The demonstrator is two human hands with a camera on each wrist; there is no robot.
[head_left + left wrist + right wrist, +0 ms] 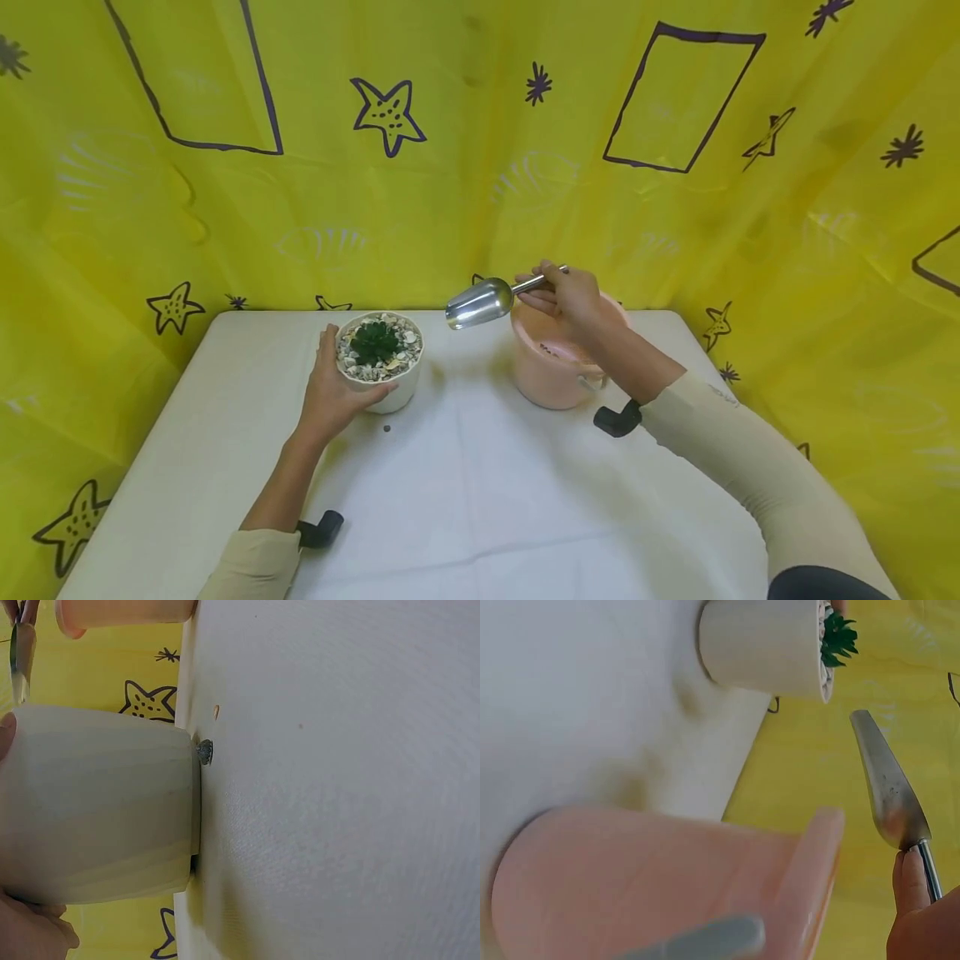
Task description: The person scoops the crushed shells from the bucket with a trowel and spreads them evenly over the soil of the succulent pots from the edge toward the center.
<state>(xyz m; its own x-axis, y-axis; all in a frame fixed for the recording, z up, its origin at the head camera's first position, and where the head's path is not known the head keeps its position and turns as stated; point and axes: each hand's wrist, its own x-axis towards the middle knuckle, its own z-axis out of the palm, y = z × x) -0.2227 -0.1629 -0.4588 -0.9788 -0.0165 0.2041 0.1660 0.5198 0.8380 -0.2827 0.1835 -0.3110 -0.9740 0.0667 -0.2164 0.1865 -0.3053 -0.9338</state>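
Observation:
A white plant pot [397, 396] stands at the left side of the table. It holds a green succulent [375, 342] ringed by pale pebbles and shell bits. My left hand [333, 400] grips the pot, thumb on the near side and fingers round its left side. Held up between pot and bucket is a shiny metal scoop [480, 304], its bowl pointing left toward the pot. My right hand [573, 296] grips its handle, above the pink bucket [543, 379]. In the right wrist view a fingertip lies along the scoop's neck [913, 846].
A small dark shell-like bit [205, 751] lies on the table by the pot's base, with an orange-brown fragment [217, 712] close by. The bucket's grey handle [712, 936] hangs on its near side. Behind the white table [465, 500] hangs a yellow curtain [465, 208] with drawn stars.

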